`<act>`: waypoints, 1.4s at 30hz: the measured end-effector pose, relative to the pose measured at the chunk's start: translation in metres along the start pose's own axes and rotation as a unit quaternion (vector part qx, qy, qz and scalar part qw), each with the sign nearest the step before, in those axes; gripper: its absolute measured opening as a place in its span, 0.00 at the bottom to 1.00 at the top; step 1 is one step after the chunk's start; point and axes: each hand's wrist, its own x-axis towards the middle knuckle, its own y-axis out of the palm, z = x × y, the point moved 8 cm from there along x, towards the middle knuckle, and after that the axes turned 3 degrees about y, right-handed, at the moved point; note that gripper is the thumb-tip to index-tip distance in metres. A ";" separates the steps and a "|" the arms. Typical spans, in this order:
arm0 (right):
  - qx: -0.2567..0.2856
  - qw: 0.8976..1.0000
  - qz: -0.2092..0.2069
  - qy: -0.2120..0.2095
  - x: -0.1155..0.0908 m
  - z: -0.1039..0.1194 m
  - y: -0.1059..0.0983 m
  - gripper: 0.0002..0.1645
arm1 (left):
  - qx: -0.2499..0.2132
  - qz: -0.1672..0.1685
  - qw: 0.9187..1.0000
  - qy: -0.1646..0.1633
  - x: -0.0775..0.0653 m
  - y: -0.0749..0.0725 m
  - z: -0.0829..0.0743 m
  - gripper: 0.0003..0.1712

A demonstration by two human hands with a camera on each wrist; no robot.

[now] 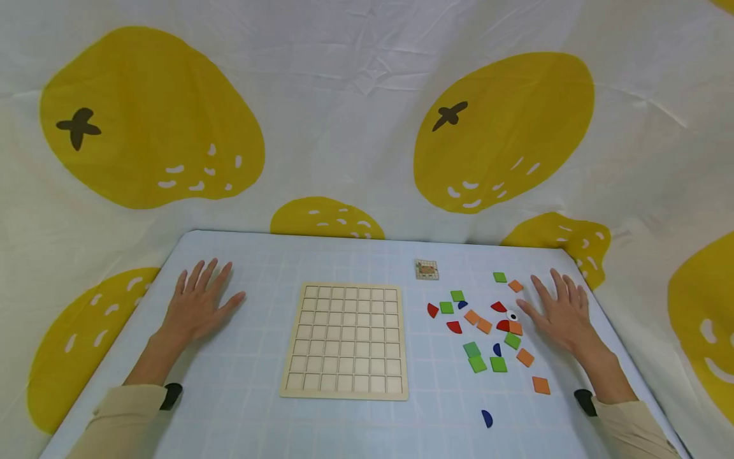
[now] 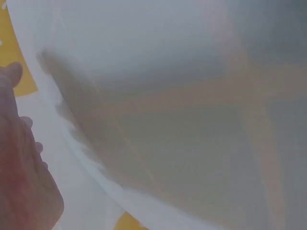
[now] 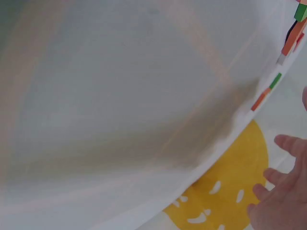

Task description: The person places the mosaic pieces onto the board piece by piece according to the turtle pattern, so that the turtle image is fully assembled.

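My left hand [image 1: 197,306] is spread over the left part of the table, fingers straight and holding nothing. On the right side my right hand [image 1: 564,317] is spread too, its thumb beside a white disc with a black dot [image 1: 512,315]. Between the hands lies a square wooden grid board [image 1: 346,341] with bare cells. Scattered right of it are several green squares [image 1: 498,364], orange squares [image 1: 541,385], red quarter-circle pieces [image 1: 454,327] and dark blue half-circle pieces [image 1: 487,419]. In the wrist views, the left hand [image 2: 26,167] and right hand [image 3: 283,191] show only partly.
A small picture card [image 1: 427,269] with a figure on a grid lies behind the loose pieces. The white table [image 1: 241,408] has a faint checked pattern. A white cloth with yellow fruit prints [image 1: 344,115] hangs behind it and at the sides.
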 end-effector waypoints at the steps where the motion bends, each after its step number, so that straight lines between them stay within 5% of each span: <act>1: 0.001 1.000 -0.009 -0.003 0.000 0.001 -0.001 0.47 | -0.002 -0.002 1.000 -0.001 0.000 -0.001 -0.001 0.45; 10: 0.047 0.996 -0.072 -0.010 0.000 0.010 -0.019 0.26 | -0.014 -0.119 0.992 0.041 0.003 -0.019 -0.019 0.29; 20: 0.108 0.993 -0.034 0.020 -0.005 0.006 -0.018 0.21 | -0.095 -0.077 0.992 0.012 0.003 -0.015 -0.037 0.23; 29: 0.151 0.987 0.039 0.034 -0.013 0.007 -0.007 0.23 | -0.135 -0.055 0.989 0.011 0.003 -0.008 -0.060 0.23; 37: 0.170 0.983 0.055 0.037 -0.016 0.020 0.001 0.24 | -0.166 -0.064 0.983 0.050 0.002 -0.006 -0.084 0.23; 42: 0.176 0.981 0.064 0.046 -0.015 0.024 0.008 0.25 | -0.186 -0.041 0.980 0.058 0.001 0.004 -0.094 0.24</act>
